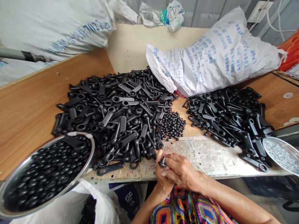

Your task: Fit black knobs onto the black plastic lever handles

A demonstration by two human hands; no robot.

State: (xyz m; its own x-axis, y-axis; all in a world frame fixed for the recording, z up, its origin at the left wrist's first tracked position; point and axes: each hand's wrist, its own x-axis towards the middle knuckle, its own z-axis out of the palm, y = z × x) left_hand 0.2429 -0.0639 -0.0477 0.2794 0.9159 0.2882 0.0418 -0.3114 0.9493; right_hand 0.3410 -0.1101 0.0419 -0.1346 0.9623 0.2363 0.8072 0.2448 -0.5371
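My left hand (163, 183) and my right hand (183, 171) meet at the table's front edge, in front of my body. Between them shows a small black plastic part (162, 161) with a rounded end. Fingers of both hands are closed around it, and most of it is hidden. The left thumb points up, near the large pile of black plastic crank handles (126, 124). Just beyond the hands lies a heap of small black beads or caps (172, 126).
A metal bowl (90, 161) of round black knobs stands at left, a handle across its rim. More black handles (224, 115) lie at right, beside a dish of small metal pins or screws (280, 155). A white woven sack (205, 59) leans behind; wooden boards (46, 90) border the table.
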